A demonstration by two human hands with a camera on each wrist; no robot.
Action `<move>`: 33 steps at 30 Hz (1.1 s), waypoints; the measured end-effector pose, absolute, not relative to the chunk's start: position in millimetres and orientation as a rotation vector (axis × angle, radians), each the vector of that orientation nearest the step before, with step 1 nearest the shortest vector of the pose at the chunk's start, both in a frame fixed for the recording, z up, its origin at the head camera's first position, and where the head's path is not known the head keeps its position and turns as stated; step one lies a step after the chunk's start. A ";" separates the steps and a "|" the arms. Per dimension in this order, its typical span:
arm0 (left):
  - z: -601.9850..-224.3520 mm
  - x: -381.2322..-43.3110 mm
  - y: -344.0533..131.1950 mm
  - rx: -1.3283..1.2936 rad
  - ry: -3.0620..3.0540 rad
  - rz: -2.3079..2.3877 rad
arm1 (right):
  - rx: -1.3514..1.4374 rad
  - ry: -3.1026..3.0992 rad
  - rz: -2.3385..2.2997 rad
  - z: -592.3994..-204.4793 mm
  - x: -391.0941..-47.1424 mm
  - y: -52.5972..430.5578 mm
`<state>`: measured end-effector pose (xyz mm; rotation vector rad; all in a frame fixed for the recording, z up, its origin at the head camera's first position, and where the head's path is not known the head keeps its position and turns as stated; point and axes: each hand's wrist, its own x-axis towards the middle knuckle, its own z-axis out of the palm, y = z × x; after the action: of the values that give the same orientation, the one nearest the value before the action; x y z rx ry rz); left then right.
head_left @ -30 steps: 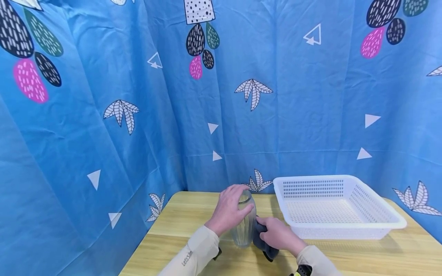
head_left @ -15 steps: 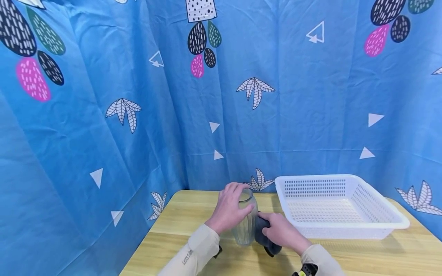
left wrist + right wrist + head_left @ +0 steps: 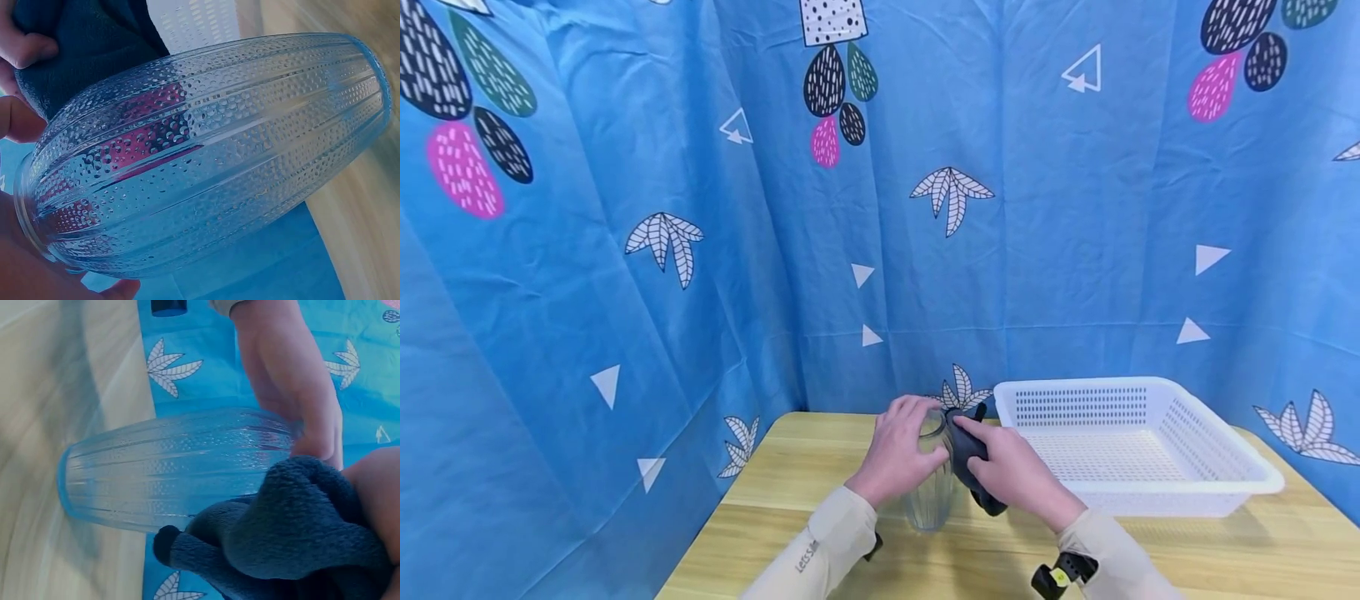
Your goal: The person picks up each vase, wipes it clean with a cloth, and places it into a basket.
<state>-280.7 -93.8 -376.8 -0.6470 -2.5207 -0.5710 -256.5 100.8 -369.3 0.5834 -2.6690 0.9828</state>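
A clear glass vase (image 3: 928, 504) with vertical ribs and a dimpled surface stands upright on the wooden table. My left hand (image 3: 897, 450) grips it around the neck, thumb on the near side and fingers at the rim. Against the vase's upper right side, my right hand (image 3: 1013, 465) holds a bunched dark grey cloth (image 3: 967, 460). Folds of that cloth (image 3: 294, 519) hang below the fingers in the right wrist view. From the left wrist, the glass vase (image 3: 219, 144) fills most of the picture, the cloth overlapping its upper part.
A white perforated plastic basket (image 3: 1150, 500) stands on the right of the table (image 3: 820, 467), just beyond my right hand. A blue patterned curtain (image 3: 880, 275) hangs close behind the table and along its left side.
My right hand has moved the cloth up along the vase's right side, from the lower body to near the rim. The left hand keeps its grip on the neck.
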 end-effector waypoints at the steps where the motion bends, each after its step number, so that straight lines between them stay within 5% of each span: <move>1: -376.8 -280.8 -94.1 -0.649 -2.521 -0.571 | 0.588 -2.678 0.986 -370.2 -257.2 99.8; 20: -377.6 -278.6 -95.6 -0.663 -2.540 -0.651 | 0.695 -2.908 1.047 -445.4 -269.6 92.6; 33: -370.5 -279.6 -100.6 -0.603 -2.603 -0.720 | 0.558 -2.764 1.079 -409.7 -265.0 97.2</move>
<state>-279.6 -100.6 -370.5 -0.6029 -2.6030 -0.7201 -265.0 97.2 -409.7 0.5582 -2.7638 1.0789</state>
